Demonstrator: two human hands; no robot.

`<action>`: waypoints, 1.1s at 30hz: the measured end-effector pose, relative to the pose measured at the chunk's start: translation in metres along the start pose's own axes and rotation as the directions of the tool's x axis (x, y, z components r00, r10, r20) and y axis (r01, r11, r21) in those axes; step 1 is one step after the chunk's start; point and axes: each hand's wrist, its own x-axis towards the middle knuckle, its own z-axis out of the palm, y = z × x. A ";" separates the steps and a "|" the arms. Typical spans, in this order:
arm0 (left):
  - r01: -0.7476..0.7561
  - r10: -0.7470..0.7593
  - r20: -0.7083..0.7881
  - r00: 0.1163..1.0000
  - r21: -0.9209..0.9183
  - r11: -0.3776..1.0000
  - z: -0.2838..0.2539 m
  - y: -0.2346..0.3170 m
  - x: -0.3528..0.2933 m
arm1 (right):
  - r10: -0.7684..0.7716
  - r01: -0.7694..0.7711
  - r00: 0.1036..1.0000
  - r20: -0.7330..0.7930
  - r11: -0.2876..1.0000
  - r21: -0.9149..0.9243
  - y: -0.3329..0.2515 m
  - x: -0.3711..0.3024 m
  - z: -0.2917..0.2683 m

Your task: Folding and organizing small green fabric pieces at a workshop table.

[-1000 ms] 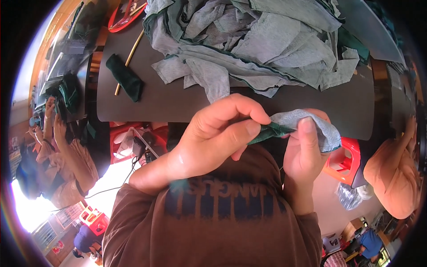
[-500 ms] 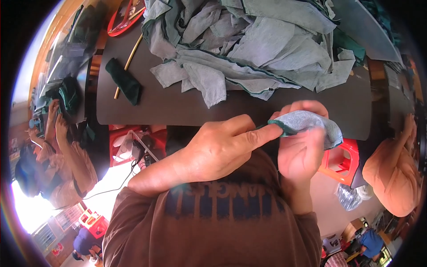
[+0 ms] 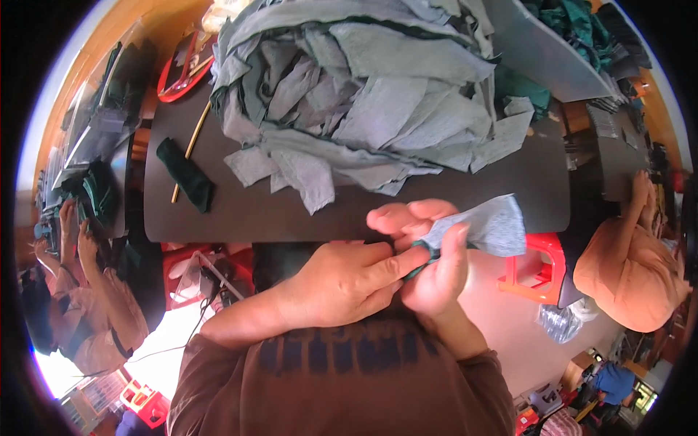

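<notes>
A small light-grey fabric piece (image 3: 488,224) with a dark green edge lies across the palm of my right hand (image 3: 436,280), its loose end sticking out to the right past the thumb. That hand's fingers curl loosely and the thumb presses near the cloth. My left hand (image 3: 342,280) reaches in from the left, its fingers on the green edge, partly hidden in the cloth. Both hands are just in front of the table's near edge. Beyond them a big heap of similar grey fabric pieces (image 3: 385,109) with dark green edges covers the back of the table.
On the dark table (image 3: 240,218) lie a dark green folded cloth (image 3: 184,174) and a thin wooden stick (image 3: 193,149). A red-rimmed tray (image 3: 178,76) sits at the far left. Red stools (image 3: 542,269) stand below the table. Other people work at left and right (image 3: 625,269).
Both hands have moved left with the fabric piece. My right hand has turned, its fingers now to the left of the cloth, and the cloth's loose end points up to the right. The view has shifted.
</notes>
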 end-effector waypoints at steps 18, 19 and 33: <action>0.476 -0.070 0.538 0.840 -0.793 -0.381 -0.007 0.003 -0.001 | 0.133 -0.138 0.972 0.195 0.990 0.012 -0.004 0.007 0.002; 0.350 -0.020 0.450 0.893 -0.720 -0.600 0.004 0.008 0.000 | 0.134 -0.140 0.972 0.194 0.990 0.016 -0.006 0.008 0.003; 0.344 -0.274 0.463 0.843 -0.856 -0.386 0.000 0.009 0.003 | -0.024 0.045 0.991 0.133 0.986 -0.159 -0.030 0.012 -0.022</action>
